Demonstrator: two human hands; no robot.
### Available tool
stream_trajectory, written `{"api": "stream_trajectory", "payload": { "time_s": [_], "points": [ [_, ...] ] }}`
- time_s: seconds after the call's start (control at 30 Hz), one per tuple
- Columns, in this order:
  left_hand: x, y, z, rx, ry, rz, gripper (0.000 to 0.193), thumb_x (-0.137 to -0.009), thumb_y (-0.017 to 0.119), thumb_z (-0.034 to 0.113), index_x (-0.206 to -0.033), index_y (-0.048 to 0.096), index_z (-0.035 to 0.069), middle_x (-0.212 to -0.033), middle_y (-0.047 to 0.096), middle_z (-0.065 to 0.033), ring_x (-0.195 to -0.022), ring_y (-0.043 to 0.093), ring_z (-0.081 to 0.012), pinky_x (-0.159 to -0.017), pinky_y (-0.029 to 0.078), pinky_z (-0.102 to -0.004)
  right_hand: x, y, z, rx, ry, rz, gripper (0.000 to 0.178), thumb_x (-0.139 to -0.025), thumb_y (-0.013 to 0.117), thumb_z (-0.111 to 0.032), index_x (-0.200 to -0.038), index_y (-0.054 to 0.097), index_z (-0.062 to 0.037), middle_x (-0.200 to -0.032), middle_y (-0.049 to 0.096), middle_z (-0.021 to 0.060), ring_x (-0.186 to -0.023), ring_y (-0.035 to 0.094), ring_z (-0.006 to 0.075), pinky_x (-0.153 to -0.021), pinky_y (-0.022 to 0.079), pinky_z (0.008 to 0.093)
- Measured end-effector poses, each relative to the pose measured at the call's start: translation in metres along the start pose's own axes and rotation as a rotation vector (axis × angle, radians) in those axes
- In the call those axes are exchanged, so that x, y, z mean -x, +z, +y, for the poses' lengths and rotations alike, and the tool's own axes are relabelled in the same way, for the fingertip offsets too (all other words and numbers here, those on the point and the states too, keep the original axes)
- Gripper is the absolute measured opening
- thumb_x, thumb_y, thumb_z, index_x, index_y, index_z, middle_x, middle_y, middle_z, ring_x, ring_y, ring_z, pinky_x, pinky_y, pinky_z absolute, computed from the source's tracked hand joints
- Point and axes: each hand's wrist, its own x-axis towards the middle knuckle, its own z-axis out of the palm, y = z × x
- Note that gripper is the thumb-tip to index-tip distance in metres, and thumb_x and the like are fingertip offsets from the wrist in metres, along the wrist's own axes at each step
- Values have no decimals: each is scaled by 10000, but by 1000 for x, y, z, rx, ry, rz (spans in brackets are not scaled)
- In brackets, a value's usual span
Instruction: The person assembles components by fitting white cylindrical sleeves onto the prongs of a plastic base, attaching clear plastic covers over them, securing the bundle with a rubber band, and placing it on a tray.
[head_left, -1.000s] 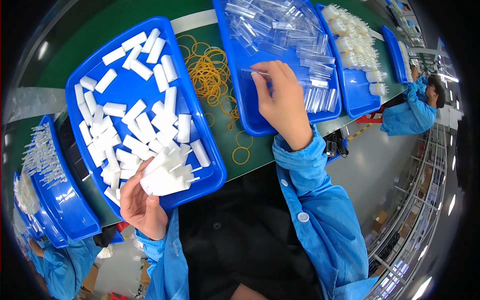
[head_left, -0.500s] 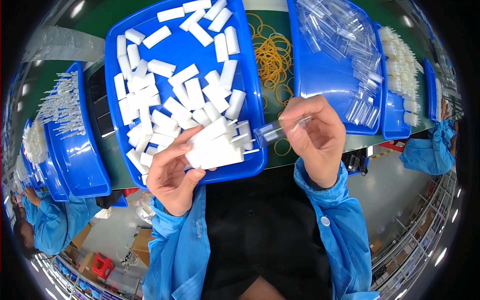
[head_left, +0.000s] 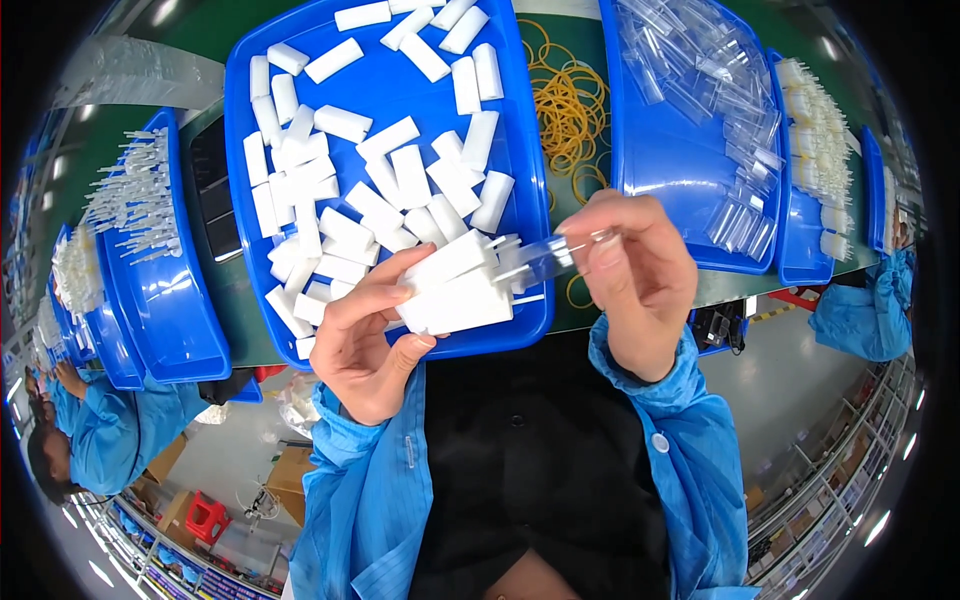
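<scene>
My left hand [head_left: 372,340] is closed round a bundle of white blocks [head_left: 455,290], from whose right side several thin white stems stick out. Between the thumb and fingers of my right hand [head_left: 635,275] is a clear plastic sleeve [head_left: 545,258]. The sleeve's left end overlaps the stems in the picture; whether a stem sits inside it I cannot tell. Under and beyond the bundle lies a large blue tray [head_left: 390,92] with many loose white blocks [head_left: 345,123] in it.
To the right, a blue tray [head_left: 655,170] holds clear sleeves [head_left: 740,225]. Yellow rubber bands [head_left: 570,110] lie between the trays. At the left, a blue tray [head_left: 180,320] carries white stemmed pieces [head_left: 135,195]. Co-workers in blue sit at left [head_left: 135,430] and right [head_left: 860,310].
My right hand has brought the clear sleeve against the stems, closing the gap to the bundle. The trays and my left hand appear shifted a little right in the picture.
</scene>
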Motion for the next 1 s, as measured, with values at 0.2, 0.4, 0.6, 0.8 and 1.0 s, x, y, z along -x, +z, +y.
{"api": "stream_trajectory", "payload": {
  "time_s": [0.2,0.4,0.6,0.8,1.0],
  "points": [
    [2,3,-1,-9,25,53,335,-730,689,89,-1010,511,42,-1113,538,-269,-1010,571,-333,-751,521,-348,4,4,1,132,-26,-63,129,-845,562,-55,-951,565,18,-748,540,27,-555,406,19,-482,303,164],
    [-5,8,4,-81,27,17,282,-759,668,131,-1007,562,50,-1128,533,-248,-1037,552,-326,-795,495,-371,11,19,10,41,-59,73,133,-832,569,-35,-956,564,13,-750,536,40,-580,421,34,-497,313,174],
    [-9,9,9,-197,-15,-2,297,-702,724,210,-945,653,54,-1117,538,-217,-1029,536,-304,-869,415,-374,16,24,18,124,-204,51,154,-806,580,-12,-957,564,11,-751,547,67,-573,447,85,-509,345,197],
    [-11,7,8,-164,16,-29,261,-657,747,137,-886,674,36,-1098,548,-208,-992,549,-291,-846,418,-360,19,25,20,63,-151,16,143,-824,569,-27,-958,556,23,-796,563,84,-622,476,93,-542,371,205],
    [-13,10,19,-246,68,-40,237,-638,731,18,-866,667,10,-1067,554,-223,-966,560,-295,-830,432,-359,17,20,13,-236,85,-109,142,-872,508,-33,-993,521,39,-951,559,105,-771,528,98,-699,427,213]
  ]
}}
